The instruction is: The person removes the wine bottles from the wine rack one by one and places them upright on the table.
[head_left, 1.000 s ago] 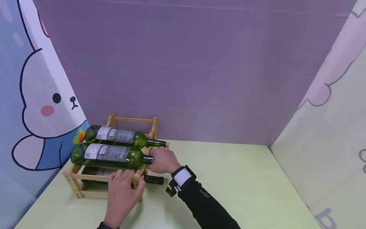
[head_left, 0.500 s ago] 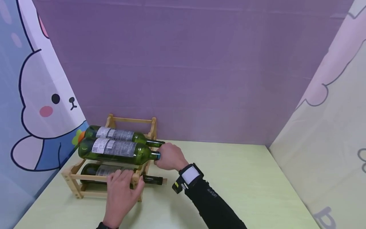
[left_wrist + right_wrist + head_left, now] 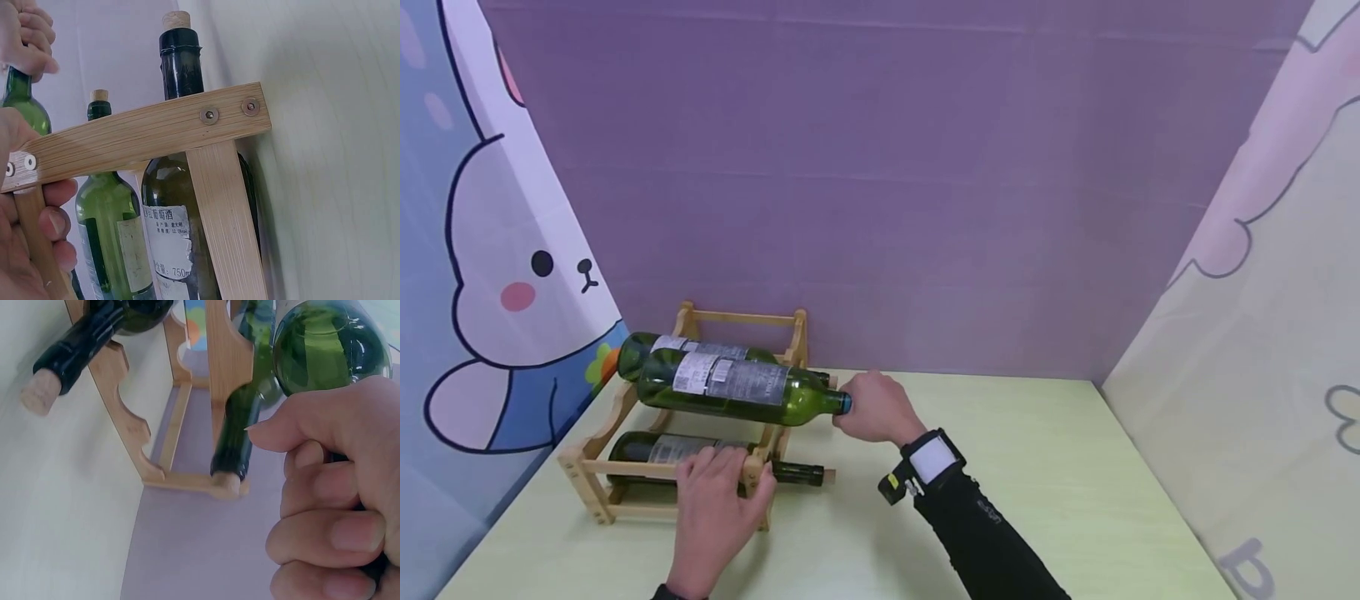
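Near purple sheeting (image 3: 910, 183), the rack (image 3: 632, 469) stands on a possibly wooden tabletop (image 3: 1015, 458)

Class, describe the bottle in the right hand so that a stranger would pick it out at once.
On the left of the pale table, find the wooden rack. In the head view, the green bottle shows between a darker front bottle and a rear bottle. Unlike those two, its neck is gripped by the right hand.

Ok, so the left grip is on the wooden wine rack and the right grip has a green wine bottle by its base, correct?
Not its base: the right grip has a green wine bottle by its neck, as the head view shows. The left grip is on the wooden wine rack.
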`<state>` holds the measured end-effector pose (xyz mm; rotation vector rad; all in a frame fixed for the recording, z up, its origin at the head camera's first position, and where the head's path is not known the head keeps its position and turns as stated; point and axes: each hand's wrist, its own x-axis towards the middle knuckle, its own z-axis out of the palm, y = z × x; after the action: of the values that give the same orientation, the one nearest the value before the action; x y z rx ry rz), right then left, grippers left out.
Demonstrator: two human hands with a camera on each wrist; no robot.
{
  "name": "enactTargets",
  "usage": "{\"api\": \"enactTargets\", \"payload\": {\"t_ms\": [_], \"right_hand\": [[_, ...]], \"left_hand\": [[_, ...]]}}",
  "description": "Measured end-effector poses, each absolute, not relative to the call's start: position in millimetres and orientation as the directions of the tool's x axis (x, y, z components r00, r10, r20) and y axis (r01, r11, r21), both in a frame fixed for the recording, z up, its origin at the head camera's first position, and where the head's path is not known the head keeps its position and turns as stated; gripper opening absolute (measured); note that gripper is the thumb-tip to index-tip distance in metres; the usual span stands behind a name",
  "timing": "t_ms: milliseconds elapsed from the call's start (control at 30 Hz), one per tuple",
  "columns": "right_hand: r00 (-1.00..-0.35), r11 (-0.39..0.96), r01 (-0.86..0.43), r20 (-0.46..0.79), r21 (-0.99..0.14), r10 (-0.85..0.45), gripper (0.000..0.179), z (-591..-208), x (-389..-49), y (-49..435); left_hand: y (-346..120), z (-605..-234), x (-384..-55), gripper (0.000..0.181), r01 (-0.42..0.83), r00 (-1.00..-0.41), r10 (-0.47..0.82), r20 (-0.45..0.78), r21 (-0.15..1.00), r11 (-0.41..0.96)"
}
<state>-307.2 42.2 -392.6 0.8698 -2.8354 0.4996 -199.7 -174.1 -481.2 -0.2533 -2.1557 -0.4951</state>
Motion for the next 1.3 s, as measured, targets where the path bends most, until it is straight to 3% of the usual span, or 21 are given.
{"api": "enactTargets", "payload": {"t_ms": [800, 1300], "right_hand": [[-0.87, 0.801, -0.49, 0.245, -0.344, -0.427, 0.034, -391, -297, 119], [-0.875, 0.823, -0.475, 0.27, -0.311, -0.403, 0.033, -390, -282, 159]], "left_hand": [[-174, -482, -198, 0.03, 0.328, -0.612, 0.0, 0.791, 0.254, 0.91], [-177, -472, -193, 0.026, 0.294, -0.705, 0.032, 0.708, 0.25, 0.923]]}}
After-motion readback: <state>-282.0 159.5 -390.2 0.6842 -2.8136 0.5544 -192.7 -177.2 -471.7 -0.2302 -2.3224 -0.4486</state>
